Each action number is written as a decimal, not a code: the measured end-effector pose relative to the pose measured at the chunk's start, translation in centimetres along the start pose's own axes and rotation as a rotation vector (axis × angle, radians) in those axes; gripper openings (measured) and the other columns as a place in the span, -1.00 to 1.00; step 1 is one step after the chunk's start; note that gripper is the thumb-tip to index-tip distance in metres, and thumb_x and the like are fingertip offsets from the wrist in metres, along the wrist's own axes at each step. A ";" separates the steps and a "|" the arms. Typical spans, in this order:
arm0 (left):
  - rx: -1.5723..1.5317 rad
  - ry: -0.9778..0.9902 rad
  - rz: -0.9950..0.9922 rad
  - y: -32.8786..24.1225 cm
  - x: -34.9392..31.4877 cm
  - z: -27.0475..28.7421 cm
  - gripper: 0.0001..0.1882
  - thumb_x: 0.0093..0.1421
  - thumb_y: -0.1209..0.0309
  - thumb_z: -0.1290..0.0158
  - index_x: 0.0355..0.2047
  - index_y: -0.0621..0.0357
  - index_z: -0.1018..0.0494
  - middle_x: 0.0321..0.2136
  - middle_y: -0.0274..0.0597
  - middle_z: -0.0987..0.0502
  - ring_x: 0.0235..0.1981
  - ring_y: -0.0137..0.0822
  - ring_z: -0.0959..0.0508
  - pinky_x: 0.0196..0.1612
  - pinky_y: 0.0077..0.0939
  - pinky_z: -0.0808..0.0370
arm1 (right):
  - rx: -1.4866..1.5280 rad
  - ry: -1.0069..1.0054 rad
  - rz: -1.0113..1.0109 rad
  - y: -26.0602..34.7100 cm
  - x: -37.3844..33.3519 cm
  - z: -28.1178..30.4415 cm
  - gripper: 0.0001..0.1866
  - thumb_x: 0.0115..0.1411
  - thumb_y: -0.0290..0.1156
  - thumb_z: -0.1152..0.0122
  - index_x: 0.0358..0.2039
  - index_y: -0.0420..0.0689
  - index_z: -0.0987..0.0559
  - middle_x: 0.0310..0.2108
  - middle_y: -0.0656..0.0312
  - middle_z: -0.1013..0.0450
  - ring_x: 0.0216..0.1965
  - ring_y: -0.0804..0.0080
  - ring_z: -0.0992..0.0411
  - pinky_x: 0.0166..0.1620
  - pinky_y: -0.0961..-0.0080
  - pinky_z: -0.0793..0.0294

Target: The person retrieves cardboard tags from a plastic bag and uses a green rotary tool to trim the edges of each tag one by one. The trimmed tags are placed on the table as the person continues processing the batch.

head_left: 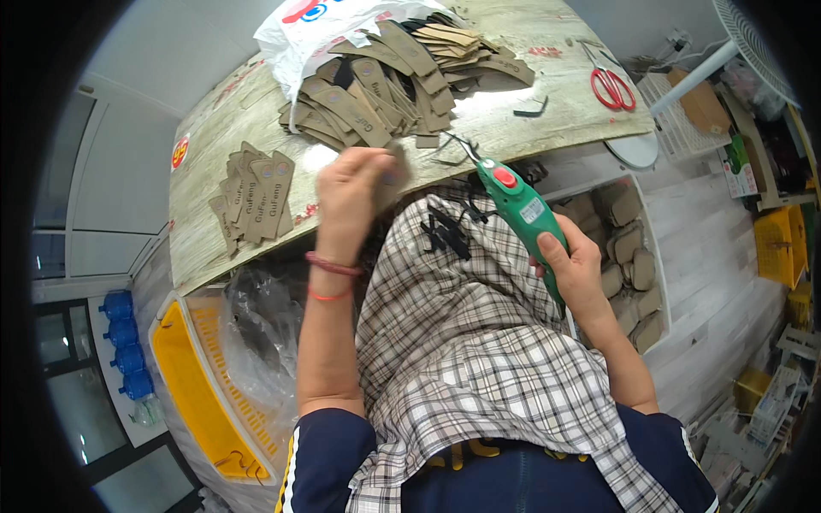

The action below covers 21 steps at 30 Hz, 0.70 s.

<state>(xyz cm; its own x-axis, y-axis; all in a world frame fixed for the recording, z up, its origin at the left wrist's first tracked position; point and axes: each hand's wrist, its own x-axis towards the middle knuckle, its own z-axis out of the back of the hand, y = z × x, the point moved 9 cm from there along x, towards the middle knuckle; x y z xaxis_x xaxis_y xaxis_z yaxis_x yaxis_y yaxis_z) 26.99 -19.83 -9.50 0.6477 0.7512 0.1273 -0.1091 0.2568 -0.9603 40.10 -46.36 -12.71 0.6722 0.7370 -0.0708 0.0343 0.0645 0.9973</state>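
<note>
My left hand is closed at the table's front edge, pinching a brown-tan strap-like piece that is blurred by motion. In my right hand are green electric scissors with a red button, held over my lap with the blades pointing up and left toward the table edge. Beyond my left hand lies a loose heap of printed tan strap pieces, partly spilling from a white plastic bag. To the left, a smaller group of similar pieces overlaps on the table.
Red-handled scissors lie at the table's right. Black scraps rest on my checked apron. A bin of tan pieces stands to the right, a yellow-and-white basket with clear plastic at left. A fan is at upper right.
</note>
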 end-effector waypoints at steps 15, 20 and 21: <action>0.728 -0.777 0.132 5.7 11.6 6.6 -0.54 -0.19 0.18 -0.35 -0.32 0.09 -0.46 -0.20 -0.13 -0.43 -0.09 -0.10 -0.40 0.03 -0.22 -0.29 | -0.071 -0.025 -0.084 -1.4 0.3 -0.1 -0.55 0.24 -0.15 -0.13 -0.05 -0.29 -0.46 -0.43 0.28 -0.44 -0.51 0.64 -0.38 -0.50 0.66 -0.38; 0.733 -0.970 -0.112 5.1 10.0 6.3 -0.62 -0.18 0.30 -0.35 -0.33 0.02 -0.47 -0.31 -0.23 -0.42 -0.18 -0.17 -0.42 0.03 -0.19 -0.23 | -0.048 -0.012 -0.078 -1.8 0.6 -0.2 -0.57 0.23 -0.17 -0.14 -0.06 -0.28 -0.46 -0.44 0.28 -0.44 -0.51 0.65 -0.37 -0.51 0.65 -0.38; 0.717 -0.992 -0.139 5.5 9.7 6.8 -0.62 -0.18 0.32 -0.35 -0.34 0.03 -0.47 -0.34 -0.24 -0.43 -0.22 -0.18 -0.44 -0.01 -0.21 -0.27 | -0.046 -0.008 -0.068 -1.6 0.8 -0.5 -0.57 0.23 -0.18 -0.14 -0.06 -0.28 -0.47 -0.45 0.29 -0.44 -0.52 0.65 -0.37 -0.51 0.66 -0.37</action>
<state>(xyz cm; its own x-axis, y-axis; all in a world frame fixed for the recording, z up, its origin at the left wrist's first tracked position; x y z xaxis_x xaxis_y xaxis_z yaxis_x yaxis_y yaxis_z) 27.55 -7.00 -11.89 -0.1323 0.7469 0.6516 -0.6772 0.4119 -0.6097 40.25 -45.53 -14.35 0.6754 0.7245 -0.1377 0.0456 0.1453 0.9883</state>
